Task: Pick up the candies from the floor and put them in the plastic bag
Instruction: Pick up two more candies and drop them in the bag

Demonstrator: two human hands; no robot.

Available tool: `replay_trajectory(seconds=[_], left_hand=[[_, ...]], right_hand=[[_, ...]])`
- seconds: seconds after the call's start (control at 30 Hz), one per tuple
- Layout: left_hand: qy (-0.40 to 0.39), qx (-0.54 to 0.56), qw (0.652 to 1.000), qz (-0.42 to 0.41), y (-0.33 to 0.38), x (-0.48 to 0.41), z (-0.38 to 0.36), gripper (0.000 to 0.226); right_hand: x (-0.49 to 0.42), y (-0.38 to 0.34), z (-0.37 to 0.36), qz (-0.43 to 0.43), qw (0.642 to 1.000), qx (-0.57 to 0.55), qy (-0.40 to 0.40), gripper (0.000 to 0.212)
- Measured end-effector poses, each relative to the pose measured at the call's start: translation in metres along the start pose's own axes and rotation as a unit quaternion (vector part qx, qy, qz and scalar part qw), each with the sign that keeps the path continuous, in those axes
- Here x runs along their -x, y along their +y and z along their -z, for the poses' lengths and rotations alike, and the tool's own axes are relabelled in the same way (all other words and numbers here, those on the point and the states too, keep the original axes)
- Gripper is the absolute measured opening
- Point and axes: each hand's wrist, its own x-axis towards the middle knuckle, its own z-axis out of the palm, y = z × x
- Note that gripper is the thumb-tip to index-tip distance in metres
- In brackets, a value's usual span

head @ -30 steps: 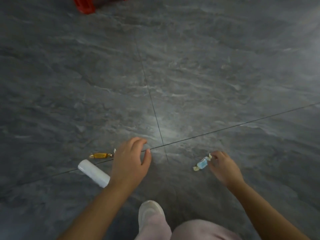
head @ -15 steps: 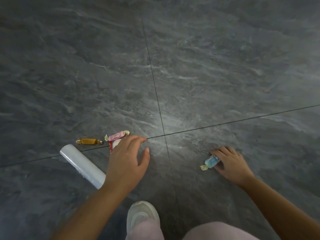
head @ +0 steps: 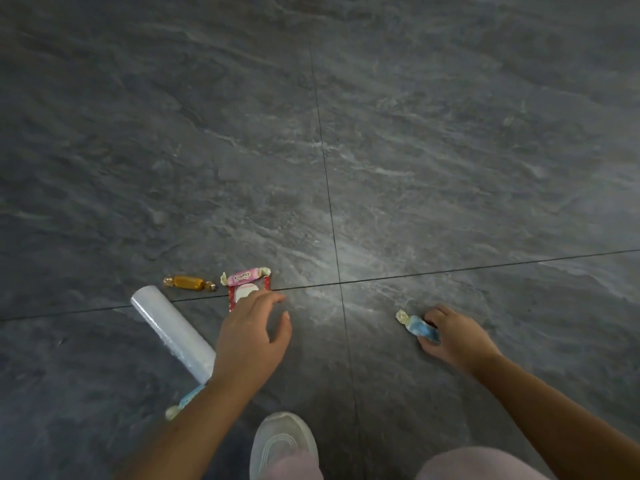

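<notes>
Crouching over the tiled floor (head: pixel 450 133), the person is at the picking-up step: the right hand (head: pixel 457 337) pinches a blue-wrapped candy (head: pixel 417 327) down at floor level. The left hand (head: pixel 252 337) hovers loose-fingered, holding nothing, over a red-and-white packet (head: pixel 244 293). Just beyond lie a pink candy (head: pixel 246 277) and an amber candy (head: pixel 188 283), beside the roll of plastic bags (head: pixel 169 327). Next, I'd say, a bag needs opening. The pink wrapper's print is too blurred to read.

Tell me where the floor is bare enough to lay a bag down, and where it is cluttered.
Bare: the far-right tile, and the strip between the left hand and the right hand gripping the blue candy. Crowded: beside the left hand, where gold candy, pink candy, red-and-white candy and the bag roll cluster.
</notes>
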Motion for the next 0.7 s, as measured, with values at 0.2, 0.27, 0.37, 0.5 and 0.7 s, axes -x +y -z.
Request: replay_trajectory(seconds=[0.2, 0.27, 0.37, 0.5, 0.7], left_hand=[[0.035, -0.012, 0.995, 0.092, -0.043, 0.006, -0.010, 0.027], [0.033, -0.013, 0.993, 0.117, -0.052, 0.005, -0.014, 0.030], [0.019, -0.032, 0.992, 0.121, -0.061, 0.001, -0.023, 0.033], [0.029, -0.025, 0.992, 0.121, -0.074, -0.013, -0.028, 0.032], [0.030, -0.028, 0.993, 0.109, -0.100, -0.046, -0.029, 0.034]], right_hand=[[-0.032, -0.045, 0.037, 0.048, 0.998, -0.038, 0.009, 0.024], [-0.044, -0.067, 0.051, 0.080, 0.995, -0.060, 0.027, 0.022], [-0.058, -0.100, 0.065, 0.128, 0.989, -0.070, 0.040, 0.019], [-0.073, -0.130, 0.077, 0.171, 0.979, -0.096, 0.052, 0.018], [-0.081, -0.154, 0.073, 0.154, 0.966, -0.186, 0.090, 0.019]])
